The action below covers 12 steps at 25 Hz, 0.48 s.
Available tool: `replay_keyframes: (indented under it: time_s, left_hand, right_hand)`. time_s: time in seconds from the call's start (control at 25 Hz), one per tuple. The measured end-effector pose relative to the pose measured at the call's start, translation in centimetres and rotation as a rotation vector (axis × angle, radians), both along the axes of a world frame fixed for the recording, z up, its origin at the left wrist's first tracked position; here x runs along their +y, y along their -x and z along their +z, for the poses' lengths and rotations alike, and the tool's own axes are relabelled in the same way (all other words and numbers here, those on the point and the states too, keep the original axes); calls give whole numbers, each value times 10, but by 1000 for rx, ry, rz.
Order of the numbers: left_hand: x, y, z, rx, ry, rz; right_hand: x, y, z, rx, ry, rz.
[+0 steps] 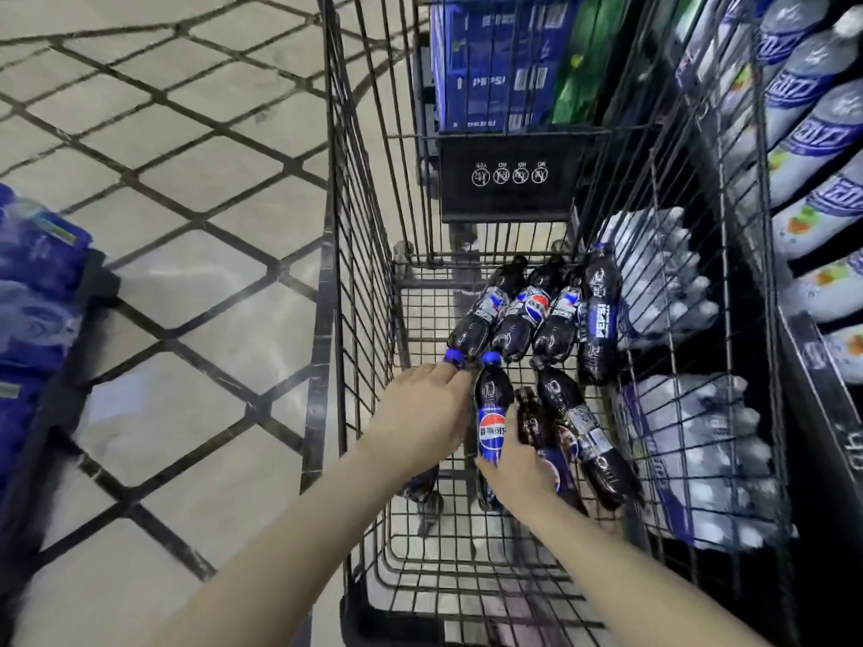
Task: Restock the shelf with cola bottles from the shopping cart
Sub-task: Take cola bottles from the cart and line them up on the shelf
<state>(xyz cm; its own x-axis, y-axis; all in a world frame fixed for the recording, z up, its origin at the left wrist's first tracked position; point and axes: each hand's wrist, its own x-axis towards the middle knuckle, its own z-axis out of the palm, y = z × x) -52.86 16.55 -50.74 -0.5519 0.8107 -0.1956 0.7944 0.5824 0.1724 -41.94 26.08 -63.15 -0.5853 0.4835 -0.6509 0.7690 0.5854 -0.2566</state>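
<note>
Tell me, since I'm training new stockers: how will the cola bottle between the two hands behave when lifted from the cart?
The cola bottle looks full of dark liquid, so probably heavy for its size. Its round body, lying on the cart wire floor, may roll if nudged. The smooth plastic could slip, so the right hand likely needs a firm grip.
</note>
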Motion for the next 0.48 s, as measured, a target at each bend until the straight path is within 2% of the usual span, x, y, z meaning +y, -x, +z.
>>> replay_keyframes:
  time_s: [0.2,0.36,0.48]
  left_hand:
    - [-7,-7,-17,-27,-77,-32]
    - [-6,-11,-19,-119,35,55]
    - [-4,-13,-18,-202,30,127]
  right_hand:
    - [-10,-2,-15,24,119,-218]
    - [-4,-1,-9,51,230,-375]
    - [4,-2,-1,40,316,-465]
